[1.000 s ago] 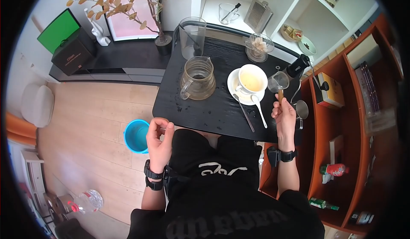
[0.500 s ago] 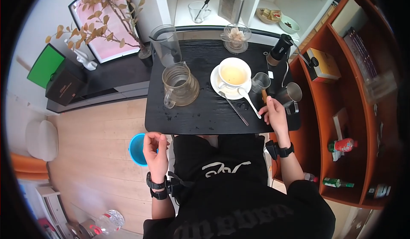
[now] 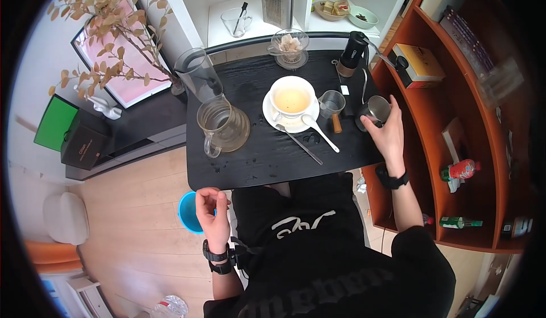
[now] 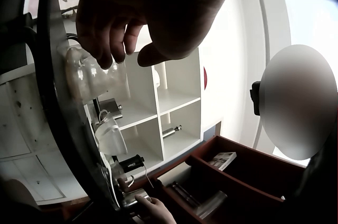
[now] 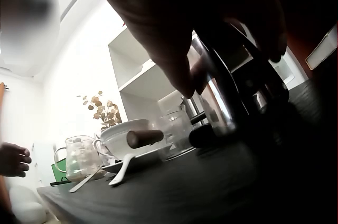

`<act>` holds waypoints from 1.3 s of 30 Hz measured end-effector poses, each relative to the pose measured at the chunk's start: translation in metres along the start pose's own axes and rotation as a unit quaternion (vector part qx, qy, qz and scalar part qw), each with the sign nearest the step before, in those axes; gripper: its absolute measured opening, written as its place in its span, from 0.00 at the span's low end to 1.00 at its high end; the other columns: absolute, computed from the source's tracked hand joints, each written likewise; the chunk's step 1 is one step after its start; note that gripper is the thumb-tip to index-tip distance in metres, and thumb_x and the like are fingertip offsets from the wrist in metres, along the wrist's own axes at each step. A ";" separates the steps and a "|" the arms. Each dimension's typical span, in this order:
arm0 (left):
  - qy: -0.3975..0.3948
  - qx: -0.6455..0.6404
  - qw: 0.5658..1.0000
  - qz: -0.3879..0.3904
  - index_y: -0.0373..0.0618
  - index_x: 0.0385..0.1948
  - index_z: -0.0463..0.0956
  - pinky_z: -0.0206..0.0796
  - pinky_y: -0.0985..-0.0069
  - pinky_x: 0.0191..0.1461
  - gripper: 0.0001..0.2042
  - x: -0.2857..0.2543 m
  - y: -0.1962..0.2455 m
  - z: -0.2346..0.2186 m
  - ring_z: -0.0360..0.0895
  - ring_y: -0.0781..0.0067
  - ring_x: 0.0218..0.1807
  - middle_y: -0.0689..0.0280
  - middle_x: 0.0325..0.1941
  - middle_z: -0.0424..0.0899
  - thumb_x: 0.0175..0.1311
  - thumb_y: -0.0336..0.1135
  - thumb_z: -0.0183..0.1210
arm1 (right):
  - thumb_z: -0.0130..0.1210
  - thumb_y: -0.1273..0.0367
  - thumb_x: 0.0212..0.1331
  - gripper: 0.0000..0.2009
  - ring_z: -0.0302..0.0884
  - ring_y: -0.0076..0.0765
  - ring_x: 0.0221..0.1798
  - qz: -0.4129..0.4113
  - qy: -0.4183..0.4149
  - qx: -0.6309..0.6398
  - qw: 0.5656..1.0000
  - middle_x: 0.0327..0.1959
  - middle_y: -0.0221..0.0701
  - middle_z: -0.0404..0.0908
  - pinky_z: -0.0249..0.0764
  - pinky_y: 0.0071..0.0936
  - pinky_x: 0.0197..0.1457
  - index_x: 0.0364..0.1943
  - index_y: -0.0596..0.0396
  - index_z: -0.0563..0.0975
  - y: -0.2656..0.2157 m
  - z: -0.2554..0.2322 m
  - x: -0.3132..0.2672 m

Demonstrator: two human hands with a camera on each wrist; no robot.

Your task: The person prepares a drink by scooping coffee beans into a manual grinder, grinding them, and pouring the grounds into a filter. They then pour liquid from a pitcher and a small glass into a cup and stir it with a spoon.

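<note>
At the table's right edge, my right hand [image 3: 390, 139] has its thumb and fingers round a metal cup [image 3: 376, 109]; the right wrist view shows the shiny cup [image 5: 215, 102] between them. Left of it, a small glass cup [image 3: 331, 103] with a wooden handle [image 3: 336, 125] stands on the table. A white bowl [image 3: 292, 97] of pale yellow liquid sits on a saucer [image 3: 269, 113], with a white spoon [image 3: 322, 134] and a metal stick [image 3: 301, 146] alongside. My left hand [image 3: 214, 218], loosely curled and holding nothing, hovers off the near left edge.
On the black table [image 3: 256, 170] stand a glass jug [image 3: 230, 130], a tall glass [image 3: 199, 76], a dripper [image 3: 290, 48] and a black grinder [image 3: 352, 53]. Wooden shelves [image 3: 418, 142] flank the right side. A blue bucket [image 3: 189, 213] is on the floor.
My right hand has let go of the small glass cup's wooden handle, now lower on the table, and moved right to grasp the metal cup. The left hand still hangs near the edge.
</note>
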State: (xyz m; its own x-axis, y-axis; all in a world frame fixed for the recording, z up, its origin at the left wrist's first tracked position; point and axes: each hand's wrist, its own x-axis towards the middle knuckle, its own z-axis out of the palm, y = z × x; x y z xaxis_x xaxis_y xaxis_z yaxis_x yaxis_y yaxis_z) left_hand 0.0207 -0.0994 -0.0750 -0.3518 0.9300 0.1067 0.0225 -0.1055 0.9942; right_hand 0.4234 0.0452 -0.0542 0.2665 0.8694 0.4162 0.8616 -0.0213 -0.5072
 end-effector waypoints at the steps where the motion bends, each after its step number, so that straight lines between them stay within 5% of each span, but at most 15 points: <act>1: 0.002 0.002 1.000 0.000 0.44 0.41 0.69 0.65 0.85 0.36 0.06 -0.001 0.001 0.000 0.73 0.84 0.32 0.71 0.35 0.76 0.71 0.28 0.59 | 0.73 0.58 0.49 0.45 0.73 0.57 0.64 -0.010 -0.011 0.000 1.000 0.61 0.52 0.73 0.72 0.42 0.65 0.68 0.65 0.63 0.004 0.000 0.009; 7: 0.004 0.020 1.000 -0.010 0.45 0.42 0.70 0.66 0.84 0.35 0.04 -0.007 -0.002 -0.001 0.74 0.84 0.33 0.70 0.36 0.77 0.72 0.27 0.57 | 0.71 0.61 0.47 0.40 0.78 0.54 0.60 -0.020 -0.125 0.044 0.991 0.56 0.48 0.79 0.73 0.41 0.63 0.66 0.61 0.67 0.027 -0.011 0.060; 10: 0.005 0.006 1.000 -0.008 0.45 0.42 0.70 0.66 0.84 0.35 0.04 -0.008 -0.005 0.002 0.75 0.84 0.33 0.70 0.35 0.77 0.72 0.27 0.57 | 0.71 0.62 0.47 0.41 0.76 0.57 0.60 -0.146 -0.047 -0.030 0.988 0.55 0.47 0.79 0.72 0.44 0.63 0.67 0.59 0.66 0.029 -0.018 0.063; 11: 0.005 0.009 1.000 -0.009 0.45 0.42 0.70 0.66 0.84 0.35 0.04 -0.008 -0.004 0.002 0.75 0.84 0.33 0.70 0.35 0.77 0.72 0.27 0.57 | 0.68 0.67 0.52 0.32 0.78 0.52 0.57 -0.182 0.043 -0.053 0.981 0.53 0.44 0.79 0.74 0.41 0.60 0.63 0.59 0.71 0.016 -0.021 0.057; 14: 0.004 0.016 1.000 -0.016 0.44 0.42 0.70 0.66 0.84 0.35 0.05 -0.009 -0.003 0.002 0.75 0.84 0.32 0.70 0.35 0.77 0.72 0.27 0.57 | 0.63 0.71 0.58 0.20 0.80 0.44 0.51 -0.110 0.084 0.122 0.983 0.49 0.42 0.81 0.76 0.36 0.53 0.55 0.59 0.76 -0.014 -0.026 0.029; 15: 0.003 0.017 1.000 -0.020 0.44 0.42 0.70 0.66 0.84 0.36 0.05 -0.010 -0.005 0.002 0.75 0.84 0.32 0.70 0.35 0.77 0.72 0.27 0.57 | 0.58 0.75 0.62 0.11 0.82 0.36 0.43 -0.066 0.052 0.181 0.980 0.45 0.39 0.81 0.76 0.31 0.48 0.48 0.59 0.78 -0.021 -0.019 0.015; 16: 0.001 0.019 1.000 -0.023 0.44 0.42 0.69 0.66 0.84 0.36 0.05 -0.009 -0.005 0.002 0.75 0.84 0.32 0.70 0.35 0.77 0.72 0.27 0.57 | 0.57 0.73 0.64 0.10 0.83 0.40 0.39 -0.111 -0.010 0.196 0.974 0.44 0.40 0.82 0.77 0.34 0.45 0.48 0.59 0.79 -0.015 -0.008 0.009; 18: -0.009 0.000 1.000 -0.015 0.44 0.41 0.69 0.66 0.85 0.36 0.06 -0.010 -0.004 0.004 0.74 0.84 0.32 0.71 0.34 0.76 0.72 0.28 0.58 | 0.55 0.70 0.65 0.13 0.84 0.47 0.40 -0.107 -0.104 0.103 0.983 0.46 0.41 0.83 0.79 0.38 0.45 0.51 0.58 0.78 -0.023 0.009 0.001; 21: -0.027 -0.002 1.000 0.001 0.43 0.40 0.69 0.66 0.85 0.37 0.06 -0.012 0.003 0.003 0.73 0.84 0.32 0.70 0.34 0.76 0.71 0.28 0.59 | 0.56 0.68 0.65 0.16 0.84 0.53 0.43 -0.138 -0.069 -0.040 0.987 0.47 0.43 0.83 0.80 0.43 0.46 0.55 0.56 0.77 -0.024 0.030 0.007; 24: -0.042 0.035 0.999 -0.001 0.41 0.39 0.71 0.65 0.84 0.38 0.06 -0.015 0.003 -0.009 0.73 0.84 0.32 0.70 0.34 0.77 0.70 0.29 0.60 | 0.57 0.67 0.64 0.20 0.82 0.56 0.48 -0.092 -0.177 -0.084 0.976 0.49 0.44 0.83 0.79 0.47 0.48 0.60 0.50 0.75 -0.038 0.029 0.019; 30: -0.067 0.107 0.992 -0.030 0.40 0.37 0.73 0.66 0.83 0.37 0.06 -0.017 0.004 -0.018 0.72 0.85 0.30 0.71 0.30 0.79 0.68 0.29 0.62 | 0.60 0.68 0.60 0.20 0.84 0.53 0.42 -0.158 -0.214 -0.144 0.953 0.40 0.42 0.83 0.81 0.44 0.45 0.58 0.46 0.77 -0.023 0.039 0.030; 39: -0.129 0.060 0.989 -0.046 0.41 0.37 0.73 0.66 0.84 0.39 0.06 -0.005 0.006 0.003 0.73 0.86 0.31 0.73 0.29 0.78 0.69 0.29 0.62 | 0.62 0.64 0.57 0.23 0.84 0.54 0.43 -0.089 -0.217 -0.106 0.966 0.38 0.45 0.84 0.79 0.46 0.47 0.58 0.50 0.77 -0.036 0.008 0.021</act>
State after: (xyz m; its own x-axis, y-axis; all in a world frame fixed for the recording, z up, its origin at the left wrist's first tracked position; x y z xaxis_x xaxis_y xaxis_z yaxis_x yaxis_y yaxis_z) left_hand 0.0251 -0.1042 -0.0693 -0.1070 0.9943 0.0008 0.1172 0.0119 0.9930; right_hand 0.3948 0.0678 -0.0334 -0.0615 0.9928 0.1032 0.9586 0.0876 -0.2711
